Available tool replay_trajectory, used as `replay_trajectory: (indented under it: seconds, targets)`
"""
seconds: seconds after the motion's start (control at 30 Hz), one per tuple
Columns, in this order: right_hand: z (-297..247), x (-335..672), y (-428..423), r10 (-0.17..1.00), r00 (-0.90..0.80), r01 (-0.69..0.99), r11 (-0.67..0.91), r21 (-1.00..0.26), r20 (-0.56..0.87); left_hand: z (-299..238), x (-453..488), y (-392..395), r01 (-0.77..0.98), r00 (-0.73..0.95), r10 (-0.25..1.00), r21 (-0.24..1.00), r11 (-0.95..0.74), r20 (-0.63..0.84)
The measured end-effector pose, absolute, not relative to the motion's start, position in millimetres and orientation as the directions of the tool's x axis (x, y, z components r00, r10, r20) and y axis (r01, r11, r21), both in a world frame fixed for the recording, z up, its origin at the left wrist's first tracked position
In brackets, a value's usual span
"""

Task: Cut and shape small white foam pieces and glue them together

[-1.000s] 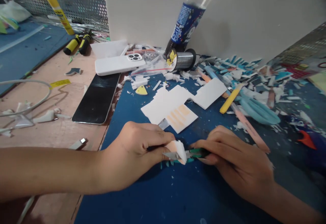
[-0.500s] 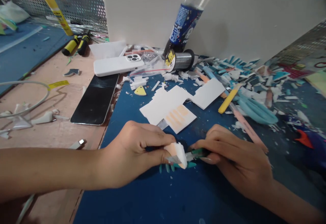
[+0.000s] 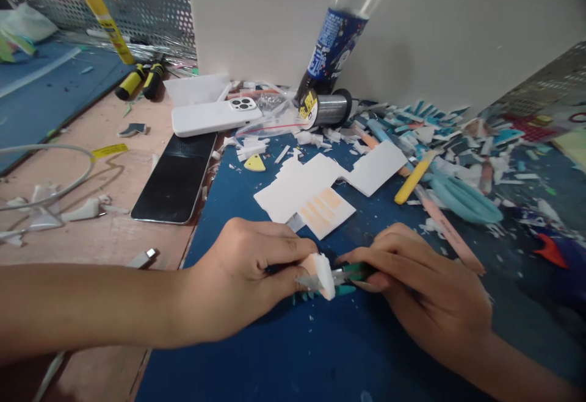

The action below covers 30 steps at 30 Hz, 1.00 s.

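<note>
My left hand (image 3: 256, 274) pinches a small white and peach foam piece (image 3: 324, 275) between thumb and fingers above the blue mat (image 3: 256, 359). My right hand (image 3: 421, 274) is closed on a craft knife (image 3: 357, 272) with a green handle. Its metal blade lies across the foam piece, with the tip close to my left thumb; how deep it sits in the foam I cannot tell. Just beyond the hands lie white foam sheets (image 3: 300, 185), and a square piece with peach stripes (image 3: 327, 211). Teal slivers are partly hidden under the foam piece.
A black-screened phone (image 3: 174, 179) and a white phone (image 3: 215, 116) lie at the left. Behind stand a wire spool (image 3: 332, 109) and a tilted bottle (image 3: 336, 42). Light blue scissor handles (image 3: 464, 197), a yellow stick (image 3: 414, 177) and foam scraps crowd the right.
The knife blade has shifted slightly against the foam piece, and the piece has turned a little. Both hands keep their grip. The whole view has moved slightly.
</note>
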State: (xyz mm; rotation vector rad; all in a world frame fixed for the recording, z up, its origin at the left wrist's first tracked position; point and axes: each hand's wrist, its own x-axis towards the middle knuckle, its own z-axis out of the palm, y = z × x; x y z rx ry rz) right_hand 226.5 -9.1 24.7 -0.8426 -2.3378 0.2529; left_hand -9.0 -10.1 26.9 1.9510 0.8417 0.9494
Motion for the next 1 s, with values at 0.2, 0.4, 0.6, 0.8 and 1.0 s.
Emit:
replay_trajectory:
  seconds: [0.2, 0.4, 0.6, 0.8, 1.0]
  targets:
    - [26.3, 223.4, -10.5, 0.633, -0.589, 0.516, 0.773, -0.368, 0.503, 29.5, -8.6, -9.7, 0.232, 0.533, 0.794, 0.852, -0.470, 0.293]
    - [27.1, 221.3, -11.0, 0.620, -0.586, 0.503, 0.783, -0.365, 0.522, 31.3, -10.0, -10.3, 0.231, 0.540, 0.796, 0.862, -0.451, 0.272]
    - [26.2, 222.7, -11.8, 0.614, -0.593, 0.498, 0.788, -0.362, 0.521, 31.3, -9.1, -12.1, 0.187, 0.549, 0.795, 0.889, -0.419, 0.259]
    - [26.5, 222.9, -12.1, 0.616, -0.579, 0.504, 0.786, -0.359, 0.534, 30.2, -7.7, -11.6, 0.162, 0.525, 0.821, 0.921, -0.353, 0.222]
    - [29.3, 221.5, -10.5, 0.610, -0.579, 0.499, 0.790, -0.357, 0.541, 30.5, -9.5, -10.2, 0.110, 0.530, 0.810, 0.927, -0.358, 0.250]
